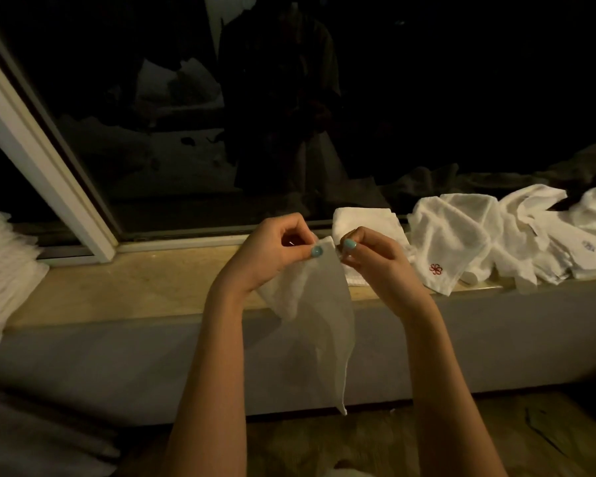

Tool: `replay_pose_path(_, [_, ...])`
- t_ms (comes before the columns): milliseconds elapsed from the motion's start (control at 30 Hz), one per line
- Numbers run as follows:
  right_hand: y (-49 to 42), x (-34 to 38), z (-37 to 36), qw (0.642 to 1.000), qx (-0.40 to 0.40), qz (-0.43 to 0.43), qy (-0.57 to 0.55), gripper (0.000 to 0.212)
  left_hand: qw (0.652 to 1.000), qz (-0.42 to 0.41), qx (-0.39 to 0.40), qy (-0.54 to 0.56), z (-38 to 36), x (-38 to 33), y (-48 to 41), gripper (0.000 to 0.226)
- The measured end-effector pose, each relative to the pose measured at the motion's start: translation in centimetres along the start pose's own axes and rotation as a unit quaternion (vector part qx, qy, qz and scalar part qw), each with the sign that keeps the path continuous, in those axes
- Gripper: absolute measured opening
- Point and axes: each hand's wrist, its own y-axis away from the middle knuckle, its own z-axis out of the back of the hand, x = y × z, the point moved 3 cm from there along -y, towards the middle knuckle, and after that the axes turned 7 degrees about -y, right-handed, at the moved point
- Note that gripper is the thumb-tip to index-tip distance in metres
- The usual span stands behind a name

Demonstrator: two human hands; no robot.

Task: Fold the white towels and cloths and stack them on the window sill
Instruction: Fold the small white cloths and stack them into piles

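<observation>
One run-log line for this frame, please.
both hands pinch cloth top edge, hanging before sill | left hand | right hand | unfolded pile right | stack left

The cloth (310, 325) is plain white. Another white cloth (448, 249) carries a small red flower stitched near its corner. The sill (124, 290) is pale tan stone. Thumbnails on both hands are painted teal. The window frame (38, 160) is white.
</observation>
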Motion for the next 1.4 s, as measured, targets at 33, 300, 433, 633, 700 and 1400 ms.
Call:
replay_pose_path(33, [-0.1,0.2,-0.1,1.0,-0.001,0.0,0.008,0.027,1.0,-0.001,0.0,-0.003,0.1,0.0,-0.1,0.007])
replay_pose_path(300, [-1.1,0.8,-0.7,0.998,-0.004,-0.008,0.06,0.021,1.0,-0.026,-0.004,0.0,1.5,-0.6,-1.4,0.006])
replay_pose_path(433, [-3.1,2.0,-0.7,0.988,-0.001,0.034,0.153,0.026,0.998,-0.049,0.02,-0.022,2.9,-1.3,-3.8,0.01])
replay_pose_path(633, [-6.2,5.5,1.3,0.976,-0.071,0.114,0.17,0.02,0.998,-0.006,0.058,-0.032,6.6,0.6,-6.3,0.018])
replay_pose_path(700, [-7.0,6.3,1.7,0.968,-0.063,0.122,0.212,0.021,0.999,-0.027,0.008,-0.016,8.0,0.5,-6.9,0.008])
replay_pose_path(1400, [-13.2,7.8,3.9,0.987,-0.155,0.023,0.04,0.031,0.942,0.096,0.026,0.32,4.6,0.5,-9.5,0.038])
